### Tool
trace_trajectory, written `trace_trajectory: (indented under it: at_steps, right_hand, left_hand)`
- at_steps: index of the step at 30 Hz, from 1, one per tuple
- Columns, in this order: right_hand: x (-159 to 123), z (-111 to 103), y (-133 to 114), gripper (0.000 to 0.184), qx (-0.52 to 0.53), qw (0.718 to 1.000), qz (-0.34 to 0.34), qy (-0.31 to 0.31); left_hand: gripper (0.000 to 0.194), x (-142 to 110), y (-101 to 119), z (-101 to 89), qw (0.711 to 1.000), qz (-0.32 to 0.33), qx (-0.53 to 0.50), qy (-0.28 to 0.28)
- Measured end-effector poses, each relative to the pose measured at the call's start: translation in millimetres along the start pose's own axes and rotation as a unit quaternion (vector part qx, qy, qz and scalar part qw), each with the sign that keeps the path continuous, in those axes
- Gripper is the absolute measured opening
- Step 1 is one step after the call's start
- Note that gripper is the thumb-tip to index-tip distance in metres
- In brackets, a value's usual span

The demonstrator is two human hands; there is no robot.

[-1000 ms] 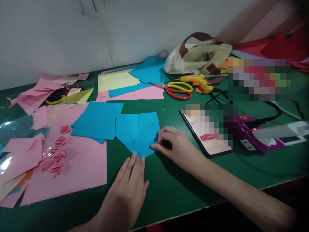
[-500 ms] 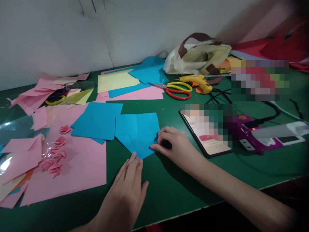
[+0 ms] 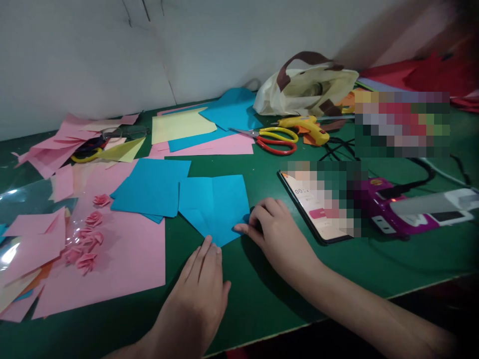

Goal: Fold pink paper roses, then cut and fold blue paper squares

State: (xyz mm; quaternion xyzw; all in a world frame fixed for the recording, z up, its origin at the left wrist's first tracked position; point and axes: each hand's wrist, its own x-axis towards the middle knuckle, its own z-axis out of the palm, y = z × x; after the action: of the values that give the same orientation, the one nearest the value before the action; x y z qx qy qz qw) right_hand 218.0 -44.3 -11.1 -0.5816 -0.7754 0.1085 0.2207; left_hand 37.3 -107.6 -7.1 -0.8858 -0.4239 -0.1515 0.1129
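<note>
A creased blue sheet of paper lies on the green table, its two lower corners angled in to a point at the near side. My left hand rests flat with fingers stretched out, fingertips pressing on that near point. At the paper's right edge, my right hand has its fingers curled, with thumb and fingers around the right corner. Part of that corner is hidden behind the fingers. To the left, a stack of blue paper squares overlaps a large pink sheet.
Several pink paper roses sit on the pink sheet. Scissors, a yellow glue gun and a cloth bag are at the back. Right of my hand lie a phone and a purple power strip with cables.
My right hand has shifted slightly right along the paper's right corner, its fingers a little further from the sheet. My left hand and the paper have hardly moved.
</note>
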Motion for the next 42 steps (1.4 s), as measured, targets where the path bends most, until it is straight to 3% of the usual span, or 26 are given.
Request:
trace_trajectory:
  at_steps: [5,6,8,11,13,23,28,33,39,42]
  right_hand:
    - [-2,1,1,0.008,-0.004,0.999,-0.031,0.013]
    - [-2,0,1,0.002,-0.006,0.998,-0.06,0.01]
    - [-3,-3,-1,0.014,-0.015,0.989,-0.149,-0.001]
    - [-3,-7,-2,0.025,-0.037,0.958,-0.285,-0.016]
    - [-3,-8,-1,0.027,-0.037,0.944,-0.327,-0.02]
    - [-6,-16,16,0.031,-0.046,0.959,-0.273,-0.064]
    - [0,-29,28,0.036,-0.067,0.967,-0.243,-0.037]
    - [4,-36,23,0.032,0.033,0.976,-0.216,0.014]
    - [9,-28,21,0.021,0.063,0.95,-0.289,-0.102]
    - [13,-24,28,0.022,0.042,0.943,-0.311,-0.108]
  left_hand:
    - [0.03,8,-6,-12.0,0.997,0.061,0.039,-0.037]
    - [0.03,10,-7,-14.3,0.995,0.074,0.049,-0.047]
    - [0.029,11,-8,-16.3,0.992,0.094,0.061,-0.063]
    - [0.029,10,-7,-13.2,0.994,0.083,0.058,-0.047]
    - [0.029,8,-6,-9.9,0.996,0.072,0.053,-0.028]
    - [0.03,4,-6,-7.1,0.995,0.071,0.042,-0.048]
    - [0.033,1,-4,-4.1,0.996,0.062,0.035,-0.057]
    - [0.034,7,-8,-11.5,0.993,0.081,0.039,-0.079]
    - [0.039,13,-12,-15.3,0.991,0.092,0.033,-0.087]
    - [0.041,13,-12,-14.9,0.99,0.094,0.033,-0.095]
